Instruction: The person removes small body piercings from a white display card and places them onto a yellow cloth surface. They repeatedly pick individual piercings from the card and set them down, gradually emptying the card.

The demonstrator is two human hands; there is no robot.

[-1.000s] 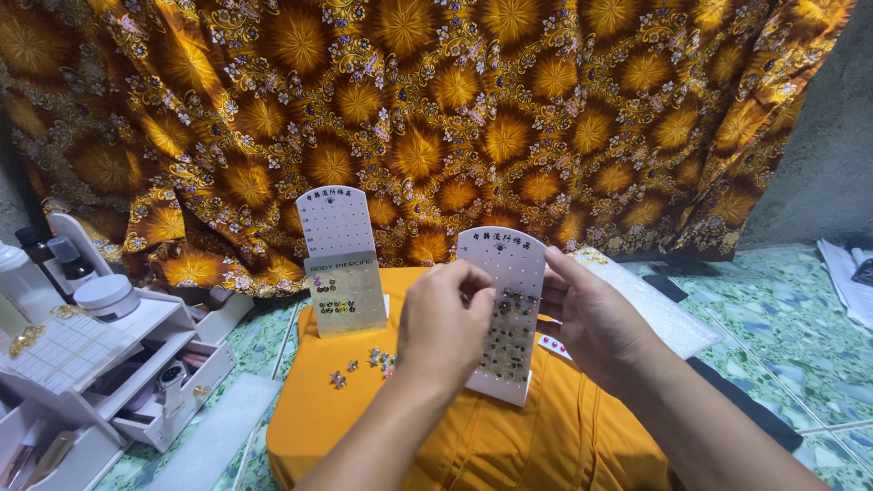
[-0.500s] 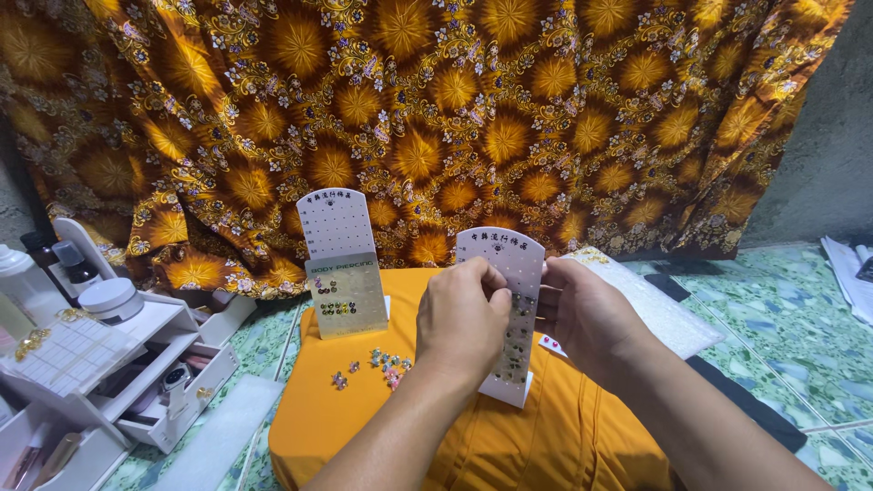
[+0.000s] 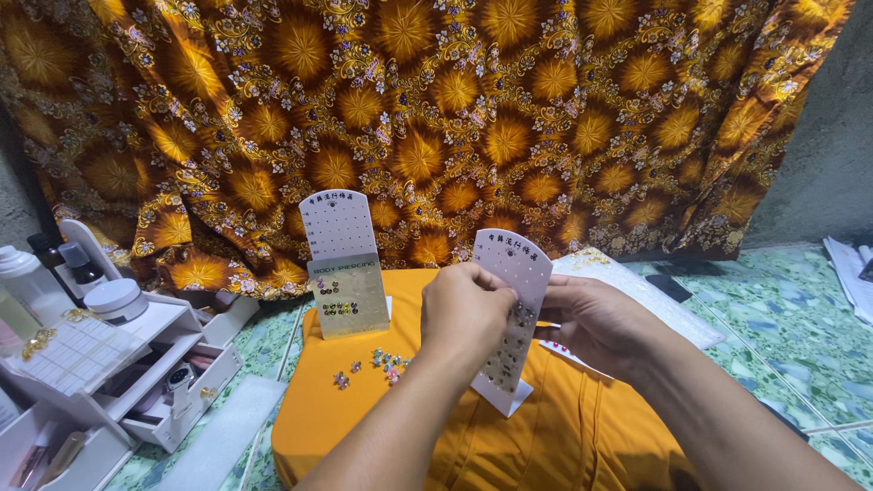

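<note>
Steadying the white perforated display card (image 3: 515, 314) upright on the orange cloth (image 3: 436, 436) near centre, the right hand (image 3: 596, 323) grips its back while the left hand (image 3: 466, 314) pinches at its front holes, loose studs (image 3: 382, 361) lying just left.

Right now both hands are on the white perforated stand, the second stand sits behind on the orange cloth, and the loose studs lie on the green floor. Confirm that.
One detail is wrong. The head view shows the loose studs on the orange cloth, not the floor. Otherwise correct: left hand and right hand are on the white perforated stand, with the second stand behind.
</note>
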